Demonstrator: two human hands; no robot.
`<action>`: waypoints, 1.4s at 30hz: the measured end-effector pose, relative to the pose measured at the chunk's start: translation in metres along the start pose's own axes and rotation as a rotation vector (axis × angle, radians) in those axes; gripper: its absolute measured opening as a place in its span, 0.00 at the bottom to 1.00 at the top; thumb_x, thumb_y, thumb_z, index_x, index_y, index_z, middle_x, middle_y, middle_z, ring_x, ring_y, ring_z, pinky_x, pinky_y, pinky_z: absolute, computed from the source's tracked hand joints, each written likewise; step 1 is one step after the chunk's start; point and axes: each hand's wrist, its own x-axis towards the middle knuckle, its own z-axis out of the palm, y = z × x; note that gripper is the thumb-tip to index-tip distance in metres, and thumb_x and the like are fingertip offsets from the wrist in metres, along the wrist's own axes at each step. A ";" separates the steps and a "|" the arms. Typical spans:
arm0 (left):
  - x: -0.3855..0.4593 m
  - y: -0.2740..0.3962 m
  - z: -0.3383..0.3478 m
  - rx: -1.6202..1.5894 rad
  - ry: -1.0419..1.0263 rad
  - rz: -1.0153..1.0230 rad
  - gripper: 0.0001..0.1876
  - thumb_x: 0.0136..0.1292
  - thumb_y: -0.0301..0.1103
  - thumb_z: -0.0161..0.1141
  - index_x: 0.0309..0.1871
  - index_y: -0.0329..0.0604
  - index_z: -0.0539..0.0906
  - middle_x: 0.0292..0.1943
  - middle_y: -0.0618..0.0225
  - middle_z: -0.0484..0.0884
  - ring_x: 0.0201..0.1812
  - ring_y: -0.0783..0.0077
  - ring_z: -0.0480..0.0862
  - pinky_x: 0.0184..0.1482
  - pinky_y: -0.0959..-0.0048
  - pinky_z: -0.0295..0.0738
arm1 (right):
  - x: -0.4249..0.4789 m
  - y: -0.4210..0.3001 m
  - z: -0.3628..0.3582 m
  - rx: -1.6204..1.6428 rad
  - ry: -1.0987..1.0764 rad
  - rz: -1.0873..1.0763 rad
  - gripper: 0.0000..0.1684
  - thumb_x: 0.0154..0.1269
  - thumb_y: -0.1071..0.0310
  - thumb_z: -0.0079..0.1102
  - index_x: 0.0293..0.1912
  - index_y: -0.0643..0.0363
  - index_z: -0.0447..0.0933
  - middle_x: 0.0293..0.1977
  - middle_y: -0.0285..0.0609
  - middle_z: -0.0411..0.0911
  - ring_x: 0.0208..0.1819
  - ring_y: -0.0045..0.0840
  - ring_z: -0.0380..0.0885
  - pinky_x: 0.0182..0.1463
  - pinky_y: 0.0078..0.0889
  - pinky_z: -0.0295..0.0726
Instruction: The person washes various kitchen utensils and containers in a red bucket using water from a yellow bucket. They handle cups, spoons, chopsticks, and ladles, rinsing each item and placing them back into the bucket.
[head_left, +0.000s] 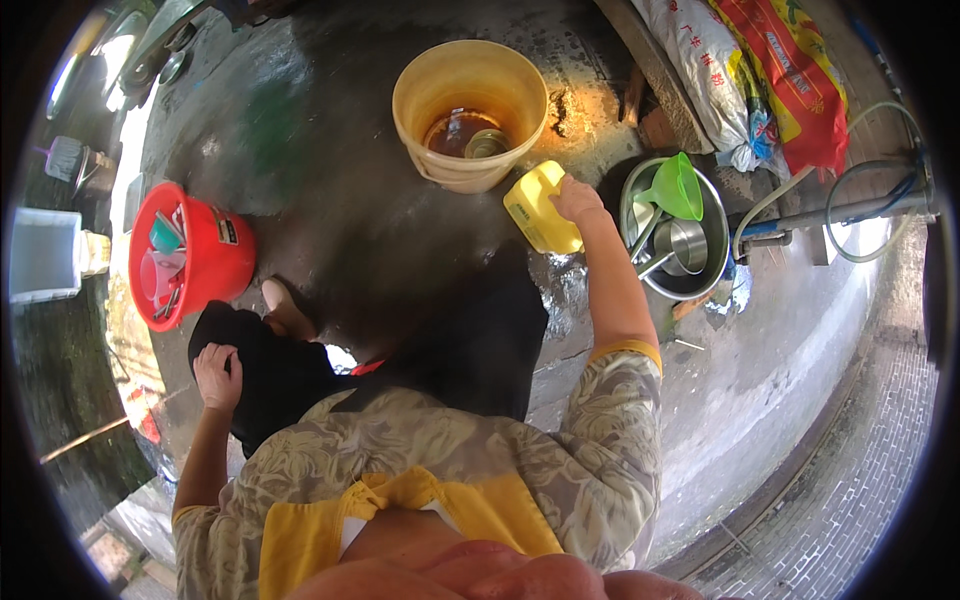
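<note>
My right hand grips a yellow plastic jug by its handle side, low over the wet floor. The jug lies tilted and bears writing; its mouth is hard to make out. Just beyond it stands a large cream plastic bucket with brown liquid at the bottom and a round, dish-like item in the liquid. My left hand rests on my knee in black trousers, holding nothing, its thumb apart from the loosely bent fingers.
At right, a metal basin holds a green funnel and a steel ladle. Sacks and a hose lie beyond. A red bucket with utensils stands at left, near a pale plastic crate.
</note>
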 end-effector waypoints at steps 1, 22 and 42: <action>0.006 0.001 0.002 0.008 -0.011 0.003 0.03 0.56 0.28 0.59 0.34 0.46 0.78 0.32 0.64 0.75 0.38 0.57 0.77 0.39 0.61 0.67 | 0.008 0.011 -0.006 0.042 -0.040 -0.080 0.33 0.68 0.44 0.51 0.57 0.65 0.69 0.52 0.56 0.77 0.54 0.45 0.76 0.59 0.42 0.73; 0.113 0.022 0.041 0.182 -0.271 -0.016 0.03 0.56 0.28 0.56 0.27 0.47 0.74 0.29 0.63 0.70 0.35 0.56 0.73 0.39 0.60 0.64 | 0.362 0.122 0.045 -0.264 -0.118 0.094 0.26 0.72 0.43 0.37 0.65 0.34 0.69 0.70 0.40 0.59 0.74 0.28 0.49 0.75 0.46 0.45; 0.091 0.033 0.020 0.090 -0.159 -0.015 0.04 0.53 0.26 0.58 0.30 0.46 0.76 0.28 0.63 0.72 0.34 0.58 0.75 0.38 0.61 0.64 | 0.201 0.173 -0.012 -0.039 0.272 0.084 0.37 0.66 0.49 0.56 0.67 0.62 0.65 0.71 0.58 0.55 0.74 0.42 0.52 0.75 0.35 0.54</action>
